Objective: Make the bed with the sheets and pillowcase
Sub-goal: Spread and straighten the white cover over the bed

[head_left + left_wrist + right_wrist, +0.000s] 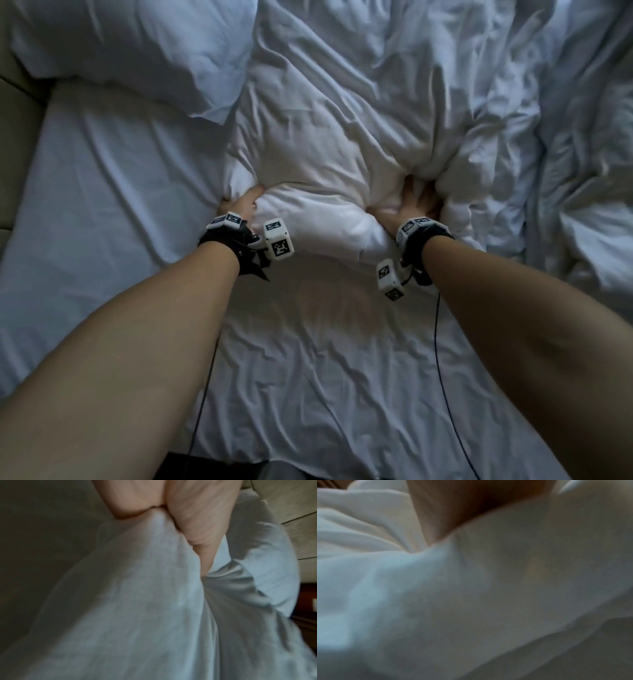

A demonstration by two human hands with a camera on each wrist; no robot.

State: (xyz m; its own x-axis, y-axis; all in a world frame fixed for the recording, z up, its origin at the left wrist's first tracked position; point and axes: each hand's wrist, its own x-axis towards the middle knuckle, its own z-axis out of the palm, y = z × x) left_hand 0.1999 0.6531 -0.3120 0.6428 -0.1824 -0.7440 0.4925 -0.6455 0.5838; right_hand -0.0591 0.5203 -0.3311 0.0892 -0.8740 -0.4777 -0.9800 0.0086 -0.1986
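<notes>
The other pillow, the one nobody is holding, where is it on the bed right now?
In the head view the spare pillow lies at the upper left, by the beige headboard, left of the pillow both hands grip.

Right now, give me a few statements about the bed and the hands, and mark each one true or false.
1. Both hands are on the white pillow in the middle. True.
2. The left hand hangs free above the bed. False: its grip is closed on the pillow's fabric.
3. A second pillow lies at the far left. True.
4. The duvet on the right is spread smooth. False: it is bunched and creased.
5. The right hand holds a folded towel. False: it digs into the pillow.
</notes>
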